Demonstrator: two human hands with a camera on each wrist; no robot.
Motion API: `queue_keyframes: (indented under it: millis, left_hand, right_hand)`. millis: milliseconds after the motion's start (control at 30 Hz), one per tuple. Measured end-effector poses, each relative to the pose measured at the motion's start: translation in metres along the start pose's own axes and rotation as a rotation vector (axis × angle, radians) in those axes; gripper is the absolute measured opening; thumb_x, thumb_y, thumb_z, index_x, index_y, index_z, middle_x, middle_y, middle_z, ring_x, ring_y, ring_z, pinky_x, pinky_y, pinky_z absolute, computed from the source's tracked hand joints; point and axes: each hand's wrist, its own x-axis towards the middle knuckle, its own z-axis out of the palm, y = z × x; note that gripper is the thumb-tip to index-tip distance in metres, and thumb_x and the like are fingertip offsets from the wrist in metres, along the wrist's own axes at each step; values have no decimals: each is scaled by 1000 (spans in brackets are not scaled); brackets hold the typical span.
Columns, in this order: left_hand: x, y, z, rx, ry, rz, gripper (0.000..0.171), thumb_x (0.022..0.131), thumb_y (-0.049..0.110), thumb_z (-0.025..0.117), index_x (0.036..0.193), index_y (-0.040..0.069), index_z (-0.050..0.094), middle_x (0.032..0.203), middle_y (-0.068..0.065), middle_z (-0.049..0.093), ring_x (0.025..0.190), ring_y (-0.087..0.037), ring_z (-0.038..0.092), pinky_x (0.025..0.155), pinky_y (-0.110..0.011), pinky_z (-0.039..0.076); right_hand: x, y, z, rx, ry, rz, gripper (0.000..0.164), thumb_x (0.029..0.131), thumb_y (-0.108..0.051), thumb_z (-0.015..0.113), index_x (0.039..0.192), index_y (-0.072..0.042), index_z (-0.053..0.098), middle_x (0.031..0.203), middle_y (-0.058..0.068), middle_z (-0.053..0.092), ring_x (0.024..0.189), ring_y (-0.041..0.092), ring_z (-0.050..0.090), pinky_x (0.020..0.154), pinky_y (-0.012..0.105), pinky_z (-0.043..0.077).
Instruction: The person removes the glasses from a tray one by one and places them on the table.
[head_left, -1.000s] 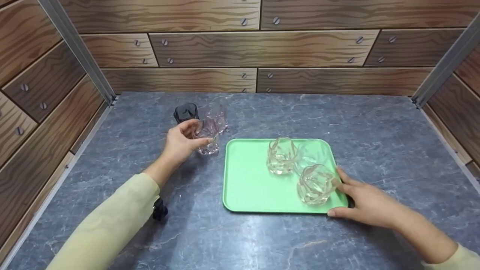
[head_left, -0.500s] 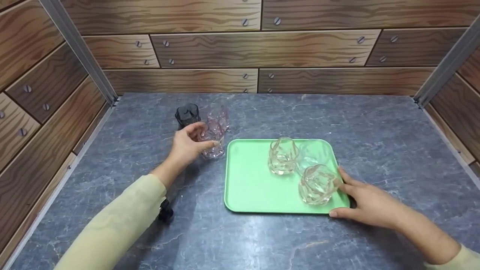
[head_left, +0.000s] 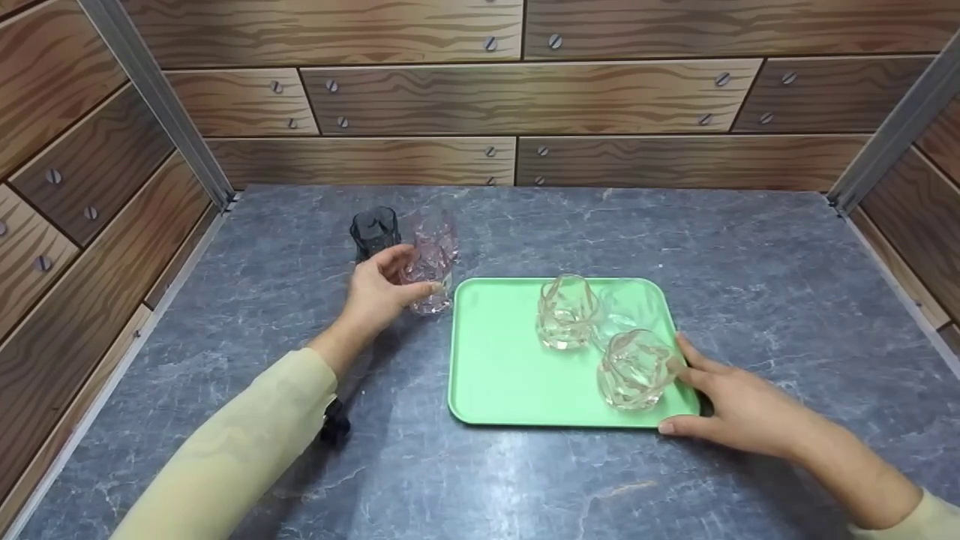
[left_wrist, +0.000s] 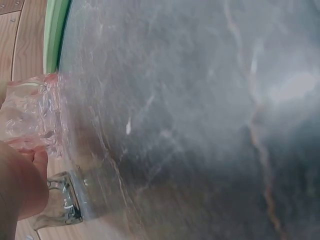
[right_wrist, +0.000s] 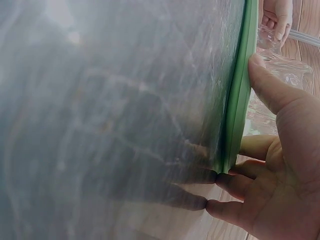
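Observation:
My left hand (head_left: 379, 292) holds a pink faceted drinking glass (head_left: 429, 274) between thumb and fingers, just left of the green tray (head_left: 502, 375). The held glass (left_wrist: 30, 112) stands low at the tabletop in the left wrist view. Behind it are a second pink glass (head_left: 442, 225) and a dark grey glass (head_left: 375, 225), partly hidden by the hand. My right hand (head_left: 739, 409) grips the tray's front right corner, thumb on the rim (right_wrist: 240, 95) and fingers along the right side. A fingertip overlaps the nearest clear glass (head_left: 634, 375) on the tray.
Two more clear glasses stand on the tray, one left of centre-back (head_left: 566, 315) and a faint one (head_left: 626, 307) behind the near glass. The grey marbled table (head_left: 525, 487) is enclosed by wood-patterned walls (head_left: 517, 97) with metal corner posts (head_left: 161, 112).
My left hand has moved the held pink glass slightly right and nearer, up to the tray's left edge, then almost stopped. The right hand and tray stay in place.

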Motion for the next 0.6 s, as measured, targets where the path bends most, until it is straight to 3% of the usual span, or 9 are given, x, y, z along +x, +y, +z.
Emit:
queue_keyframes:
  millis: [600]
  left_hand:
    - [-2,0,-1,-32,-19,-26,81,80,7,95,150,0,55,154,-17,57,145,-26,51,117,-33,44]
  right_hand:
    - [0,-1,0,4,6,2,108,88,-80,64,151,6,52,170,30,21,140,58,44,108,73,43]
